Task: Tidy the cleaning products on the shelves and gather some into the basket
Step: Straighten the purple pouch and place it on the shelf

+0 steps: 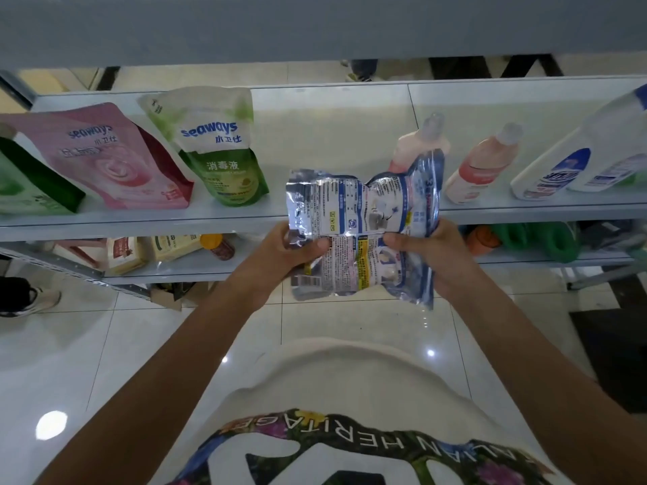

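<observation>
A shiny silver-and-blue refill pouch (pixel 364 218) hangs in front of the middle shelf (pixel 332 134), its printed back facing me. My left hand (pixel 290 252) grips its left edge, thumb on the front. My right hand (pixel 434 253) grips its right side, thumb across the print. On the shelf stand a pink pouch (pixel 115 159) and a green-and-white pouch (pixel 217 145) at the left, two pink bottles, one (pixel 418 143) partly behind the held pouch and one (pixel 483 164) to its right, and a white bottle with a blue label (pixel 574 159) at the right. No basket is in view.
A green pouch (pixel 24 180) sits at the far left of the shelf. The lower shelf holds beige packs (pixel 171 245), a brown bottle (pixel 218 245) and green items (pixel 546 239). An upper shelf edge (pixel 315 26) spans the top. A person's shoe (pixel 28 299) stands on the tiled floor at left.
</observation>
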Demonstrator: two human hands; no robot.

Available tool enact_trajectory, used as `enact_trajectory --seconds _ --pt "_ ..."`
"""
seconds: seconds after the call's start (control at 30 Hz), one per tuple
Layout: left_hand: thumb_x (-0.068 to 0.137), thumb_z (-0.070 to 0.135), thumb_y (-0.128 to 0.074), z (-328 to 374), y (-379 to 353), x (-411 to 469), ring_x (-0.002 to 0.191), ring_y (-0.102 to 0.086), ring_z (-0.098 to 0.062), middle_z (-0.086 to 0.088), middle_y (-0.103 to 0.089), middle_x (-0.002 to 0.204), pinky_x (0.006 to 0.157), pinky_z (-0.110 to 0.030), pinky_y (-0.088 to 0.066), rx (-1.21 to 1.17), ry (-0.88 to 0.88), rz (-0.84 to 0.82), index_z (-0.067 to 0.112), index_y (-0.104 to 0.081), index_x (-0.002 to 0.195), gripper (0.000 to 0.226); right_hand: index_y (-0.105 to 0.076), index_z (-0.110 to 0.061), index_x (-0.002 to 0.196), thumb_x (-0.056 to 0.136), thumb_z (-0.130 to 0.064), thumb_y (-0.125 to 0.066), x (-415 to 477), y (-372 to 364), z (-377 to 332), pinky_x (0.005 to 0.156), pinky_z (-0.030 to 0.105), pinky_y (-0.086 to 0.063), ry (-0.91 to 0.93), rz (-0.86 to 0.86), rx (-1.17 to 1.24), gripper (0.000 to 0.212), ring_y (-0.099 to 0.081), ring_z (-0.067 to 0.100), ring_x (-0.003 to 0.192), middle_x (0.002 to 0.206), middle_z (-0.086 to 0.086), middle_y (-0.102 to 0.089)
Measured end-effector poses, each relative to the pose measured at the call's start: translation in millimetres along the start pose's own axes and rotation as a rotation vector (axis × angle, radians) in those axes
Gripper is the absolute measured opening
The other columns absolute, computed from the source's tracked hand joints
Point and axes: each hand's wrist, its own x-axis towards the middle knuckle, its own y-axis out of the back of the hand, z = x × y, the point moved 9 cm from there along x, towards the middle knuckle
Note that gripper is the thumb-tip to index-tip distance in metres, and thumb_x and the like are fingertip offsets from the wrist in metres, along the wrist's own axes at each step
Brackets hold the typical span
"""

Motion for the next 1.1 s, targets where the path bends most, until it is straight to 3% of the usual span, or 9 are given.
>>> enact_trajectory --seconds 0.13,0.23,0.37,0.53,0.6,0.73,0.83,0.9,1.1 --pt "0.056 0.049 -0.084 50.7 23.2 -3.0 0.144 -0.017 -0.026 -0.009 -0.014 0.156 0.116 -0.048 -0.024 0.560 -0.515 0.304 0.023 -0.009 0.153 0.126 -0.068 -0.017 0.094 0.066 -0.005 -0.082 -4.8 2.0 -42.3 0.070 0.028 -0.058 0.239 0.035 -0.557 0.034 -0.070 0.011 0.076 0.092 -0.003 -0.070" --pt "0.053 0.041 -0.090 61.3 -6.0 5.4 0.135 -0.040 -0.016 0.000 -0.041 0.148 0.111 -0.045 -0.036 0.756 -0.519 0.012 0.025 -0.028 0.147 0.114 -0.070 -0.012 0.102 0.065 -0.009 -0.084 -15.9 -27.5 -69.4 0.072 0.023 -0.054 0.421 -0.114 -0.888 0.039 -0.066 0.012 0.079 0.089 -0.008 -0.065" --pt "0.049 0.024 -0.092 45.4 -7.6 20.8 0.090 -0.070 -0.009 0.007 -0.074 0.098 0.081 -0.034 -0.056 0.403 -0.398 -0.013 0.012 -0.066 0.107 0.064 -0.066 -0.017 0.106 0.061 -0.012 -0.087 -19.7 -40.0 -88.7 0.062 0.008 -0.047 0.539 -0.189 -0.888 0.050 -0.062 0.005 0.083 0.090 -0.013 -0.065" --pt "0.060 -0.007 -0.079 17.8 3.4 21.7 0.086 -0.072 -0.019 0.000 -0.076 0.092 0.072 -0.030 -0.057 -0.067 -0.271 0.057 0.005 -0.069 0.106 0.049 -0.025 -0.021 0.145 0.064 -0.026 -0.086 -27.5 -6.0 -106.2 0.097 0.008 -0.039 0.715 0.133 -0.477 0.101 -0.036 0.004 0.131 0.145 -0.011 -0.032" --pt "0.060 -0.006 -0.079 11.8 -1.8 19.5 0.089 -0.071 -0.025 -0.008 -0.075 0.095 0.073 -0.032 -0.056 -0.225 -0.211 0.019 0.003 -0.069 0.106 0.048 -0.030 -0.015 0.144 0.049 -0.042 -0.088 -17.3 -0.4 -79.2 0.092 0.011 -0.040 0.479 0.067 -0.242 0.115 -0.046 0.008 0.125 0.142 -0.001 -0.041" --pt "0.071 0.003 -0.075 18.6 -17.7 20.1 0.088 -0.072 -0.021 -0.004 -0.075 0.096 0.071 -0.030 -0.057 -0.261 -0.184 -0.085 0.006 -0.065 0.110 0.041 -0.063 -0.020 0.110 0.062 -0.021 -0.082 -24.6 -29.4 -3.0 0.086 0.037 -0.055 0.077 -0.227 -0.256 0.052 -0.068 0.019 0.098 0.104 -0.003 -0.072" --pt "0.072 0.023 -0.079 22.6 -12.0 18.4 0.093 -0.068 -0.017 -0.005 -0.068 0.113 0.082 -0.035 -0.056 -0.076 -0.140 0.122 0.006 -0.053 0.125 0.061 -0.068 -0.015 0.094 0.068 0.001 -0.077 -17.2 -8.1 -17.1 0.071 0.022 -0.056 0.235 0.031 -0.090 0.032 -0.070 0.007 0.079 0.091 -0.002 -0.072" --pt "0.072 0.025 -0.081 32.3 -7.3 4.7 0.096 -0.057 -0.012 -0.006 -0.053 0.122 0.081 -0.026 -0.053 0.028 -0.163 0.371 0.011 -0.042 0.131 0.073 -0.069 -0.015 0.093 0.072 -0.004 -0.078 -19.5 -4.5 -35.7 0.068 0.018 -0.053 0.416 0.187 -0.312 0.025 -0.066 0.004 0.072 0.084 -0.005 -0.068" --pt "0.059 0.045 -0.083 60.4 -53.6 7.8 0.098 -0.066 -0.027 -0.009 -0.067 0.110 0.073 -0.044 -0.059 -0.234 -0.177 0.098 0.016 -0.048 0.130 0.084 -0.064 -0.010 0.094 0.073 -0.002 -0.075 -40.0 -66.4 -36.3 0.062 0.032 -0.054 0.810 0.266 -0.997 0.025 -0.065 0.023 0.070 0.076 0.003 -0.066"
